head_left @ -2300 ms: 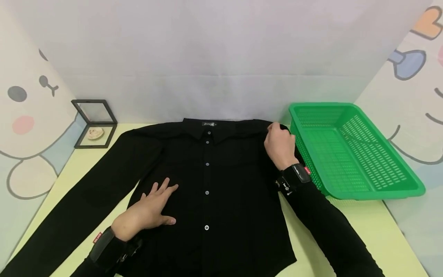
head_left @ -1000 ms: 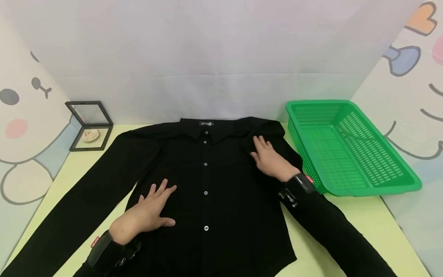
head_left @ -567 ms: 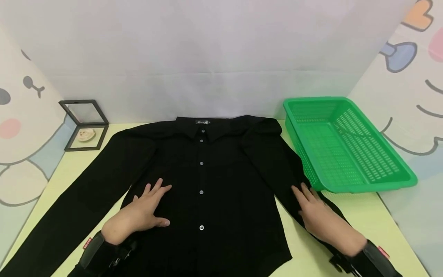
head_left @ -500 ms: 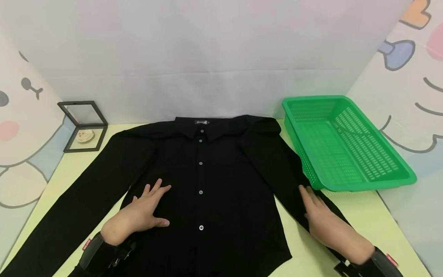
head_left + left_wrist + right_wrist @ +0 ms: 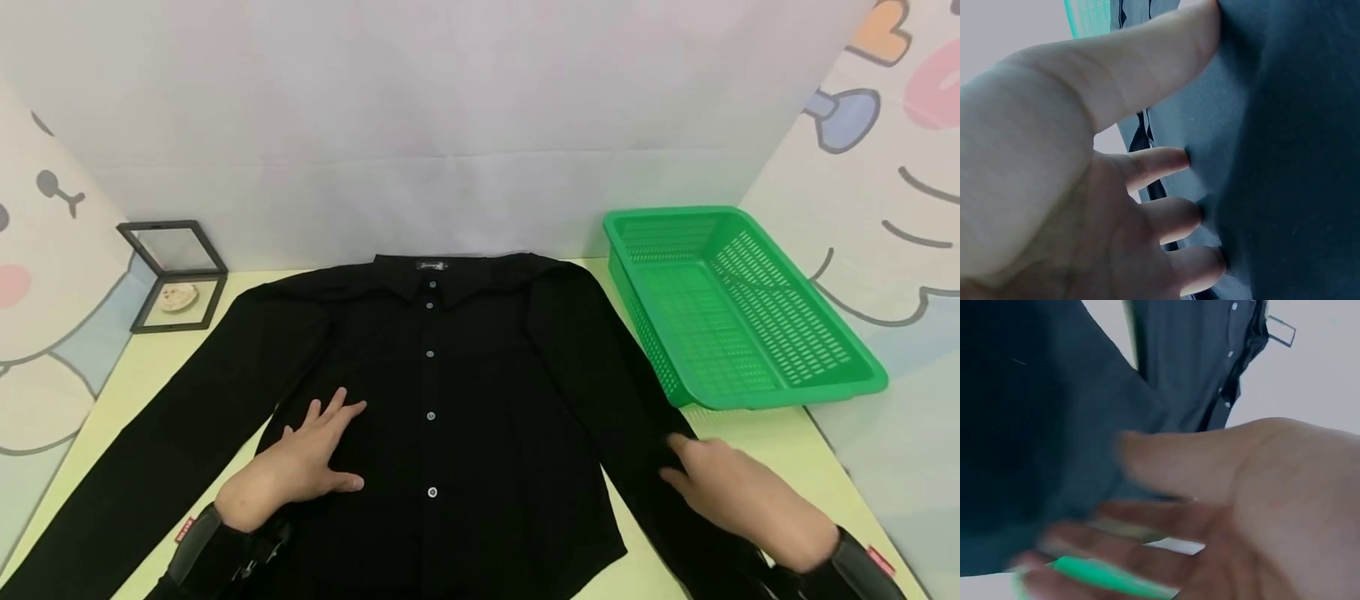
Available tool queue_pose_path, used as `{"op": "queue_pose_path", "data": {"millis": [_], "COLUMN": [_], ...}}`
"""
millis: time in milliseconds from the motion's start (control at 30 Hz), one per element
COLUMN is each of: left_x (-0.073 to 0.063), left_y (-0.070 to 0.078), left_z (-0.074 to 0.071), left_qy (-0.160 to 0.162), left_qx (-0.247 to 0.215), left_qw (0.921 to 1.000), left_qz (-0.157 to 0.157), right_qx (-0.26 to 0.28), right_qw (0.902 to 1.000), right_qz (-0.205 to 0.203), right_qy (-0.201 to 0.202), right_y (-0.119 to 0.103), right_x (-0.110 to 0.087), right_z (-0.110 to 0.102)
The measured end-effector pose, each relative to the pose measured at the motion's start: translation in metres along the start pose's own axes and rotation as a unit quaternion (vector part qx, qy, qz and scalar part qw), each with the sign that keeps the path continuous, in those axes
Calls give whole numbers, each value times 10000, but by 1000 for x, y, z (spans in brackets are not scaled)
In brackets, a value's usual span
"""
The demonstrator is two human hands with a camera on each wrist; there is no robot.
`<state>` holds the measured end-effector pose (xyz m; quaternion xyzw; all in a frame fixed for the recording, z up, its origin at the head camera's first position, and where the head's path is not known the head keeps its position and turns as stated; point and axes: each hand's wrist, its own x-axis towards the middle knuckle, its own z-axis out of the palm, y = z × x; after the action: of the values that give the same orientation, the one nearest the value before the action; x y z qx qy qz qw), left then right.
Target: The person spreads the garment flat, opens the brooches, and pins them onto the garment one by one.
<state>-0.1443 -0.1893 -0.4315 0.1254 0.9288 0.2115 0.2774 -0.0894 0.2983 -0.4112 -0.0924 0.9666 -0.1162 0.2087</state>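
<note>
A black button-up shirt [image 5: 480, 375] lies front up across the pale yellow table, collar at the far side and sleeves slanting outward. My left hand [image 5: 296, 462] rests on the left part of its front with fingers spread. In the left wrist view, the thumb and fingertips press on the dark cloth [image 5: 1297, 156]. My right hand [image 5: 738, 496] is over the right sleeve [image 5: 637, 417], blurred. In the right wrist view, its fingers are apart and loosely extended beside the sleeve cloth [image 5: 1091, 419], with nothing pinched between them.
A green plastic basket [image 5: 693, 392] stands at the back right, close beside the right sleeve. At the back left is a black frame case [image 5: 180, 271], opened, with a small round pale item [image 5: 177, 297] in it. A white wall [image 5: 450, 125] closes the back.
My right hand has let go of the shirt's right shoulder and slid down the sleeve toward the near right. The sleeve now lies straighter, angled outward. My left hand stays on the shirt.
</note>
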Motion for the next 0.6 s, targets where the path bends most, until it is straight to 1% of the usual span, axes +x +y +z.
{"op": "queue_pose_path", "data": {"millis": [67,133,200,233,300,400,500,600], "left_x": [1,1,0,0,0,-1,-1,-2], "left_y": [1,1,1,1,1,2,3,5], "left_z": [0,0,0,0,0,0,0,0], "left_qy": [-5,-7,-18,-25,-21,14,86,108], "left_qx": [-4,4,8,5,27,56,104,134], "left_qw": [10000,10000,10000,10000,10000,10000,9999,9999], "left_qz": [-4,-14,-31,-32,-24,-21,-4,0], "right_qx": [38,106,299,388,430,315,139,99], "right_qw": [9973,9906,9841,9811,9798,9841,9902,9949], "right_qz": [-499,-938,-1249,-1400,-1563,-1579,-1338,-1002], "right_qy": [533,987,1231,1280,1175,745,383,66], "right_y": [-13,-29,-44,-50,-62,-74,-81,-78], "right_x": [16,37,62,75,103,141,176,204], "right_z": [-11,-23,-32,-36,-42,-49,-51,-48]}}
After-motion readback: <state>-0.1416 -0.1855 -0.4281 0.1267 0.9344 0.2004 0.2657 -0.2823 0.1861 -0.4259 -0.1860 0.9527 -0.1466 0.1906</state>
